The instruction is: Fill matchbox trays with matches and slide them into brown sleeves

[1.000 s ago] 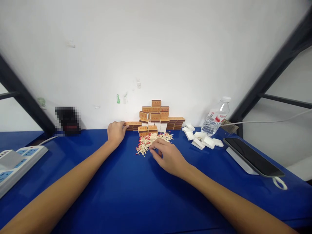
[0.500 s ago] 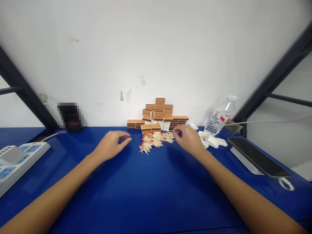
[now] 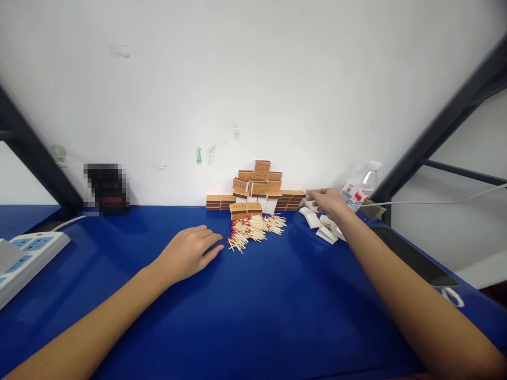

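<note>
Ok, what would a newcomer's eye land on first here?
Probably the stack of orange matchboxes against the white wall, with a heap of loose matches before it on the blue table. The left hand lies flat beside the heap; the right hand is over the white trays.

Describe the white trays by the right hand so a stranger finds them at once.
Start at the blue table against the white wall. Right of the orange matchbox stack, by the right hand, lie small trays: plain white, not orange and printed.
</note>
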Demonstrator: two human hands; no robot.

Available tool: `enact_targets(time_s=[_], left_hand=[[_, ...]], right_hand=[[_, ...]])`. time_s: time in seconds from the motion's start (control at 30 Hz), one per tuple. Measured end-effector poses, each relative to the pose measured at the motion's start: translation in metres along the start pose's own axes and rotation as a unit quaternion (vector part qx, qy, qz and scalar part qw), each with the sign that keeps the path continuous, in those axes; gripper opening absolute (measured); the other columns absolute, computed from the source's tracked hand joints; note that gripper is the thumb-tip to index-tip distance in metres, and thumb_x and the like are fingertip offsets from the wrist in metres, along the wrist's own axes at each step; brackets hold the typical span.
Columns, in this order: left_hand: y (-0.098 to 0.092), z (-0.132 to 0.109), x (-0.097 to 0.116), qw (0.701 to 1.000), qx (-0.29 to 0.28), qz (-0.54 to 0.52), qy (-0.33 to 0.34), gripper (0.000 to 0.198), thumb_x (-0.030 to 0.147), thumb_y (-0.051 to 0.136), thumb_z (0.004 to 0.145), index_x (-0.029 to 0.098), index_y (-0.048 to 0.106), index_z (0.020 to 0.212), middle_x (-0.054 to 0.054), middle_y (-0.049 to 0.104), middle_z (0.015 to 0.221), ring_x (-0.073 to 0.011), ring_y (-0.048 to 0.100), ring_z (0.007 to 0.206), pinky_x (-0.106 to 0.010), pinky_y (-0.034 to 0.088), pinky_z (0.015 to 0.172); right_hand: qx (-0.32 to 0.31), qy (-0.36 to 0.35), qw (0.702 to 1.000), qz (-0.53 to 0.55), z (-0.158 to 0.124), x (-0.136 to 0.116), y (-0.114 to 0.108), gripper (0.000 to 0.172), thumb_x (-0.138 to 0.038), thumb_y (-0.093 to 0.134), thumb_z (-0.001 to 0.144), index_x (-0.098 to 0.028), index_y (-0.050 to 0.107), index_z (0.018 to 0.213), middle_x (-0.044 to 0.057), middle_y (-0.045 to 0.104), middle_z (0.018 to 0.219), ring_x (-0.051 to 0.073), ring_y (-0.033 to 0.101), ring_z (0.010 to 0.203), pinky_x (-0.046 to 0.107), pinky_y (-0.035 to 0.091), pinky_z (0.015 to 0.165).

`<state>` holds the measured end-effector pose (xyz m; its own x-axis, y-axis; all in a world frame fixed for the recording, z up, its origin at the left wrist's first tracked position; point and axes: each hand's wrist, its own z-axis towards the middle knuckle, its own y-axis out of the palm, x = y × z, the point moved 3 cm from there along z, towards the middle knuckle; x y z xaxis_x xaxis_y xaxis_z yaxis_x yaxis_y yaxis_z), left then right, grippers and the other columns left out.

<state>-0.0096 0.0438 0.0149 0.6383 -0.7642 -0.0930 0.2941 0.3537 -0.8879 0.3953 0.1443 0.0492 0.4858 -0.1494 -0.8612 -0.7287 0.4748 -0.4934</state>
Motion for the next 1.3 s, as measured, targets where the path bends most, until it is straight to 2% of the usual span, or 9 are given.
enact_targets(time_s=[0.3, 0.57, 0.7, 0.83, 0.97, 1.03, 1.13, 1.2, 1.3], left_hand=[[0.000, 0.000, 0.005, 1.000, -0.002, -0.010, -0.001, 0.033, 0.037, 0.048, 0.107, 0.020, 0.071, 0.123, -0.008, 0.078, 0.099, -0.0241, 0.073, 0.091, -0.041, 0.061, 0.085], [-0.006, 0.002, 0.011, 1.000, 0.010, -0.007, 0.003, 0.033, 0.037, 0.048, 0.108, 0.019, 0.071, 0.122, -0.008, 0.078, 0.098, -0.0236, 0.073, 0.089, -0.041, 0.061, 0.084], [-0.016, 0.004, 0.028, 0.996, 0.077, -0.050, -0.019, 0.045, 0.052, 0.057, 0.102, 0.020, 0.066, 0.132, -0.008, 0.078, 0.098, -0.0238, 0.072, 0.089, -0.042, 0.062, 0.085], [-0.022, 0.006, 0.044, 0.985, 0.117, -0.126, -0.018, 0.056, 0.055, 0.066, 0.096, 0.024, 0.060, 0.141, -0.009, 0.077, 0.106, -0.0248, 0.072, 0.094, -0.044, 0.062, 0.085], [-0.020, 0.005, 0.041, 0.984, 0.109, -0.143, -0.008, 0.035, 0.039, 0.062, 0.100, 0.022, 0.066, 0.130, -0.007, 0.076, 0.096, -0.0221, 0.069, 0.084, -0.039, 0.060, 0.077], [-0.019, 0.004, 0.032, 0.988, 0.092, -0.124, -0.016, 0.033, 0.038, 0.063, 0.099, 0.020, 0.067, 0.126, -0.007, 0.076, 0.097, -0.0226, 0.069, 0.085, -0.039, 0.060, 0.077], [-0.016, 0.002, 0.016, 0.995, 0.035, -0.088, -0.040, 0.033, 0.041, 0.064, 0.096, 0.021, 0.070, 0.122, -0.007, 0.076, 0.100, -0.0237, 0.071, 0.088, -0.040, 0.060, 0.078], [-0.016, 0.001, 0.004, 0.997, -0.006, -0.061, -0.052, 0.033, 0.043, 0.062, 0.095, 0.021, 0.071, 0.119, -0.008, 0.076, 0.100, -0.0247, 0.072, 0.088, -0.040, 0.059, 0.078], [-0.018, -0.001, -0.016, 0.995, -0.043, -0.018, -0.083, 0.034, 0.044, 0.060, 0.092, 0.022, 0.072, 0.114, -0.009, 0.076, 0.100, -0.0272, 0.072, 0.091, -0.041, 0.058, 0.080]], right_hand=[[-0.066, 0.064, 0.994, 0.057, 0.012, 0.004, 0.012, 0.022, -0.024, 0.075, 0.091, -0.013, 0.065, 0.076, 0.004, 0.064, 0.062, 0.007, 0.039, 0.043, 0.019, 0.026, 0.034], [-0.023, 0.021, 0.994, 0.100, -0.028, -0.016, -0.027, 0.021, -0.027, 0.070, 0.095, -0.015, 0.064, 0.080, 0.007, 0.067, 0.077, 0.006, 0.045, 0.050, 0.017, 0.027, 0.035], [-0.216, -0.006, 0.967, 0.134, -0.110, -0.027, 0.001, 0.032, -0.044, 0.074, 0.091, -0.017, 0.065, 0.075, 0.001, 0.059, 0.059, 0.006, 0.039, 0.042, 0.018, 0.023, 0.032], [-0.407, -0.045, 0.899, 0.158, -0.195, -0.043, 0.055, 0.028, -0.046, 0.073, 0.090, -0.019, 0.066, 0.085, 0.007, 0.077, 0.088, 0.011, 0.060, 0.053, 0.018, 0.038, 0.034], [-0.484, -0.063, 0.862, 0.138, -0.207, -0.054, 0.076, 0.031, -0.051, 0.063, 0.097, -0.020, 0.062, 0.093, 0.008, 0.078, 0.093, 0.014, 0.067, 0.058, 0.023, 0.046, 0.038], [-0.437, -0.123, 0.889, 0.054, -0.179, -0.052, 0.067, 0.032, -0.053, 0.060, 0.099, -0.021, 0.062, 0.101, 0.008, 0.078, 0.097, 0.016, 0.068, 0.059, 0.027, 0.049, 0.044], [-0.111, -0.248, 0.947, -0.169, -0.114, -0.039, 0.031, 0.027, -0.044, 0.069, 0.094, -0.018, 0.066, 0.102, 0.010, 0.076, 0.098, 0.023, 0.071, 0.084, 0.034, 0.055, 0.072], [0.017, -0.247, 0.904, -0.348, -0.078, -0.020, 0.011, 0.033, -0.045, 0.070, 0.093, -0.014, 0.070, 0.104, 0.019, 0.074, 0.107, 0.034, 0.066, 0.107, 0.043, 0.052, 0.088], [0.008, -0.168, 0.847, -0.504, -0.048, 0.011, -0.003, 0.048, -0.056, 0.070, 0.090, -0.009, 0.075, 0.101, 0.026, 0.070, 0.114, 0.044, 0.057, 0.122, 0.049, 0.049, 0.092]])
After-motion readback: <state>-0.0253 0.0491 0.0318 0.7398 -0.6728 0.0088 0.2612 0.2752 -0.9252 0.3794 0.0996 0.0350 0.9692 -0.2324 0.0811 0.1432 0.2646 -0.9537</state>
